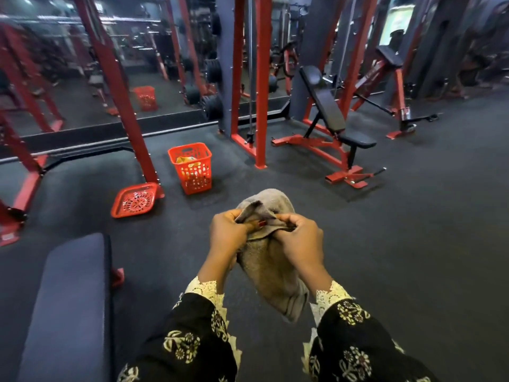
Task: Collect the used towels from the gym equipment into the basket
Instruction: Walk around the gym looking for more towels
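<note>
A grey-brown towel (271, 268) hangs in front of me, bunched at its top edge. My left hand (230, 234) and my right hand (300, 238) both grip that top edge, close together, at mid-frame. The red plastic basket (192, 175) stands upright on the dark floor farther ahead and to the left, apart from my hands. Some yellow-orange cloth (185, 160) lies inside it.
The basket's red lid (135, 200) leans against a red rack post (129, 106). A dark padded bench (68, 307) lies at my near left. An adjustable incline bench (327, 117) stands ahead right. A mirror wall (96, 64) runs behind the racks.
</note>
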`<state>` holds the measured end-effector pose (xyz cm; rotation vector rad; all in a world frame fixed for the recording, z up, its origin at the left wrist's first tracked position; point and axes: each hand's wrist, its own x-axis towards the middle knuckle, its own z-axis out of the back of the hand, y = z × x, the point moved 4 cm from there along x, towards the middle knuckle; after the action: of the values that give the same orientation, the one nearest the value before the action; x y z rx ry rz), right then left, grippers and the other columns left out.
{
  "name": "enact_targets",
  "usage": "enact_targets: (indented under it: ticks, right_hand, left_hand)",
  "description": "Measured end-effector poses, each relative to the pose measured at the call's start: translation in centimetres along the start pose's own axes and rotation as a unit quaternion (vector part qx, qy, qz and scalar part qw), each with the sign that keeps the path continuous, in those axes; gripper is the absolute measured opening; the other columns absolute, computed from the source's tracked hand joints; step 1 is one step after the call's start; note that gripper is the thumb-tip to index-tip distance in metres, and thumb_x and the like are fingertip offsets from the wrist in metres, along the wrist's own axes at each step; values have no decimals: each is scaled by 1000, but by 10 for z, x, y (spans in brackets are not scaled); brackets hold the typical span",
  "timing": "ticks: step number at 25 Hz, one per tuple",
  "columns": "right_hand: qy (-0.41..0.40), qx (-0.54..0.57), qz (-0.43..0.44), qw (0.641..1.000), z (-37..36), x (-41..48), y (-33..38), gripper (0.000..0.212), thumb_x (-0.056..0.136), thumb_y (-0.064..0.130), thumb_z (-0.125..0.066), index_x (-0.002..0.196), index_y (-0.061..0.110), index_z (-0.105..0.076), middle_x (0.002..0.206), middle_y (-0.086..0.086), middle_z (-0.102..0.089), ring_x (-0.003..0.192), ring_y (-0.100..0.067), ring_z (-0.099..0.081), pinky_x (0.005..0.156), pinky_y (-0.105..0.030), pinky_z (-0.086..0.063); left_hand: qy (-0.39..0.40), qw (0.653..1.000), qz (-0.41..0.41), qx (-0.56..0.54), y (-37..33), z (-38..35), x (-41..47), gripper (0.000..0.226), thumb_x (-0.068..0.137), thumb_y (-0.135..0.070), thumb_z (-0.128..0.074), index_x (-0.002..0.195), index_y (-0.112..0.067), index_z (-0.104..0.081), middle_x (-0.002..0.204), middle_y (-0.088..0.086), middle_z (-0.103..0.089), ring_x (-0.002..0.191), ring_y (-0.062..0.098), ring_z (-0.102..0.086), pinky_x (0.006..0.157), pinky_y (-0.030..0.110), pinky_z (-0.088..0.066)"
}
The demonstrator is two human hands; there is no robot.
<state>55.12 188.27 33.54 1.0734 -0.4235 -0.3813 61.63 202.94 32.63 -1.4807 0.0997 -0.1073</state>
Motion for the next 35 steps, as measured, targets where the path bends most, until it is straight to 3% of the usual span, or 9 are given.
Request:
enact_targets:
  ticks: [4, 12, 20, 23, 25, 28, 30, 33, 35]
  right_hand:
    - [30, 15, 22, 999, -70, 134, -13, 23, 76, 19, -74, 98, 25, -76, 83, 15, -68, 80, -1, -61, 59, 7, -35]
    - [148, 25, 43, 988, -212, 409, 16, 22, 76, 21, -74, 97, 24, -77, 86, 12, -74, 72, 6, -59, 59, 4, -38]
    - [194, 24, 52, 979, -388, 607, 34, 25, 75, 15, -73, 98, 22, -78, 90, 4, -76, 82, -6, -65, 68, -5, -38]
    - [201, 29, 48, 978, -467, 689, 40, 24, 75, 14, -72, 97, 21, -78, 91, 2, -77, 82, -7, -65, 74, -10, -42]
    - [207, 24, 45, 977, -511, 737, 53, 23, 75, 14, -71, 95, 22, -78, 87, 3, -77, 84, -9, -68, 76, -13, -47]
    - [207, 22, 55, 977, -583, 813, 80, 22, 74, 11, -71, 92, 22, -78, 81, 5, -76, 79, -7, -67, 65, 3, -37]
    - [203, 14, 48, 978, -620, 854, 96, 25, 74, 8, -71, 95, 20, -78, 88, 0, -77, 80, -7, -65, 64, 5, -35]
    - [209, 11, 63, 976, -682, 913, 109, 29, 75, 5, -69, 100, 17, -77, 96, -5, -76, 91, -16, -68, 78, -9, -42]
    - [211, 10, 82, 974, -720, 953, 115, 31, 75, 3, -67, 100, 18, -77, 97, -6, -76, 91, -16, -67, 80, -14, -43]
  left_hand:
    - [-47, 999, -5, 17, 20, 5, 142, 14, 68, -15, -84, 66, -26, -76, 74, 2, -76, 74, 15, -70, 68, 32, -58]
    - [-117, 993, 20, 8, 20, 36, 422, 15, 66, -12, -85, 71, -23, -77, 75, 1, -76, 77, 17, -70, 67, 32, -56]
    - [-187, 982, 28, -17, 52, 102, 652, 17, 70, -2, -81, 77, -17, -75, 75, 0, -74, 72, 12, -66, 69, 30, -55]
    - [-194, 980, 33, -17, 72, 135, 759, 22, 70, 1, -79, 88, -11, -75, 67, -10, -70, 65, 5, -62, 57, 17, -51]
    - [-196, 979, 46, -17, 76, 159, 821, 20, 70, 1, -79, 81, -15, -74, 64, -12, -69, 66, 7, -61, 57, 16, -50]
    - [-182, 982, 53, -16, 73, 201, 923, 21, 71, 4, -78, 85, -10, -74, 70, -5, -69, 67, 9, -59, 62, 23, -50]
    - [-178, 982, 65, -12, 69, 226, 976, 25, 71, 7, -77, 93, -2, -72, 68, -8, -68, 62, 4, -59, 57, 17, -50]
    - [-177, 982, 67, 2, 75, 257, 1052, 20, 70, 6, -78, 87, -3, -72, 63, -10, -67, 59, 2, -57, 55, 14, -48]
    - [-185, 980, 70, -2, 79, 275, 1101, 19, 70, 6, -78, 88, 1, -71, 73, 2, -66, 63, 7, -56, 60, 20, -46]
